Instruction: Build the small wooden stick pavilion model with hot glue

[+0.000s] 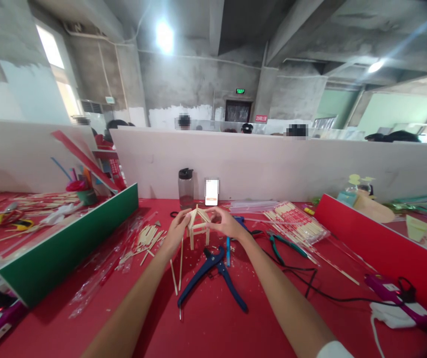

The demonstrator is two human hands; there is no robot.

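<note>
A small house-shaped frame of pale wooden sticks (199,228) stands upright on the red table, with a pointed top. My left hand (179,226) is closed on its left side near the roof. On the right side, my right hand (223,223) pinches the frame near the roof edge. Blue-handled cutters (213,263) lie spread just in front of the frame. Two loose sticks (181,266) rest to the left of the cutters. A light blue strip (228,251) lies beneath my right hand.
A dark bottle (186,189) and a lit phone (212,192) stand behind. Cut sticks (149,237) lie left, bundled sticks (297,221) and green-handled pliers (288,244) right. A green board (75,243) and a red board (384,238) flank the workspace. A black cable (332,297) crosses the right.
</note>
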